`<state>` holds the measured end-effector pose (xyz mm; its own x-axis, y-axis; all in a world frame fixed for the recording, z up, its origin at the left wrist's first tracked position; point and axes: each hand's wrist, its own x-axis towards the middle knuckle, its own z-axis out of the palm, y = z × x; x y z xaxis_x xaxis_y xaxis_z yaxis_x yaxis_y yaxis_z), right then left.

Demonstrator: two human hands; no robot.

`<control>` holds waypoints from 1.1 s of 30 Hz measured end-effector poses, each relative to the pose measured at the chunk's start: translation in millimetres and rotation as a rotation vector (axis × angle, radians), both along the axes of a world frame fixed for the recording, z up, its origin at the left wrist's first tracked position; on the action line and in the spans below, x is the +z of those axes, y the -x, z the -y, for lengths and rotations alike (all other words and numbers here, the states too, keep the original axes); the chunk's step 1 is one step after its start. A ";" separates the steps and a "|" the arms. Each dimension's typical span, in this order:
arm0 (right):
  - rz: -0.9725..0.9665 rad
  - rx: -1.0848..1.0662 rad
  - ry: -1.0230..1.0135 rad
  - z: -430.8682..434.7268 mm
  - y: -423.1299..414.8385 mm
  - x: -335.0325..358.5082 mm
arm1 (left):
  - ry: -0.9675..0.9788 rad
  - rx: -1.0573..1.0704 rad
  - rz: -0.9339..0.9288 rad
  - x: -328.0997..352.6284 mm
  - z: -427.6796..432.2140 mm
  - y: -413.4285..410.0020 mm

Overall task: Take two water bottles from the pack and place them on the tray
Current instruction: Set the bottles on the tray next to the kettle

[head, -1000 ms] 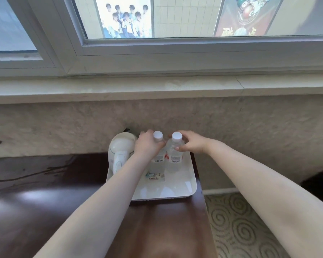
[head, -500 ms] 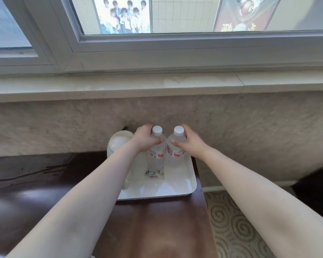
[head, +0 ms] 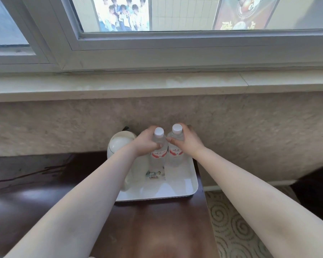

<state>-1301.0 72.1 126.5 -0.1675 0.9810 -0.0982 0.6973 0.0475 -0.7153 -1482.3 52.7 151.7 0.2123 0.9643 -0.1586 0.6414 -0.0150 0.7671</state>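
Note:
Two clear water bottles with white caps and red-and-white labels stand upright side by side at the back of a white tray [head: 177,192]. My left hand [head: 145,141] is wrapped around the shoulder of the left bottle [head: 158,155]. My right hand [head: 187,141] grips the shoulder of the right bottle [head: 175,155]. Both labels face me. The bottle pack is not in view.
A white electric kettle [head: 119,144] stands at the tray's back left, partly behind my left forearm. Small sachets [head: 154,175] lie in the tray's middle. The tray sits at the right end of a dark wooden table [head: 157,229], against the wall under a window sill. Patterned carpet [head: 231,229] lies to the right.
The view has drawn a little closer. Both hands stay on the bottles, whose labels have turned from sideways to facing me. The bottles stand a bit lower in the tray.

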 end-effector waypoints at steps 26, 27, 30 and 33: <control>-0.111 0.014 -0.036 -23.4 6.8 3.1 | -0.129 0.142 -0.071 -15.0 -34.6 -14.8; -0.117 0.017 -0.033 -25.4 6.9 2.6 | -0.131 0.142 -0.074 -15.6 -34.5 -14.9; -0.111 0.027 -0.014 -28.0 6.5 0.0 | -0.139 0.134 -0.063 -20.9 -34.7 -13.1; -0.137 0.004 -0.012 -24.3 4.9 -2.1 | -0.162 0.132 -0.042 -29.0 -35.9 -9.4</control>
